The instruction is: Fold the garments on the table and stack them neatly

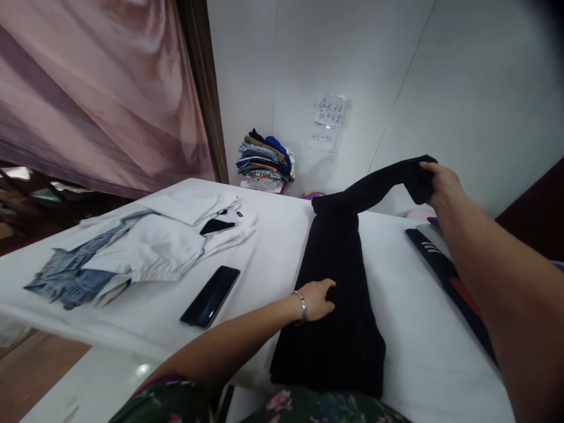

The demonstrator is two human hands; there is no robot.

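Note:
A black long-sleeved garment (332, 335) lies folded into a long strip on the white table, its near end close to my body. My right hand (443, 182) is closed on the end of its sleeve (383, 182), lifted up and out to the right above the table's far side. My left hand (316, 299), with a silver bracelet at the wrist, rests on the middle of the black cloth. Its thumb and index finger are apart; the other fingers are partly hidden.
White tops and blue jeans (83, 276) lie loosely on the table's left. Between them and the garment is a black phone (210, 296). A dark striped garment (440, 264) lies right, partly behind my arm. Folded clothes (264, 157) are stacked by the wall, beneath paper signs (330, 111).

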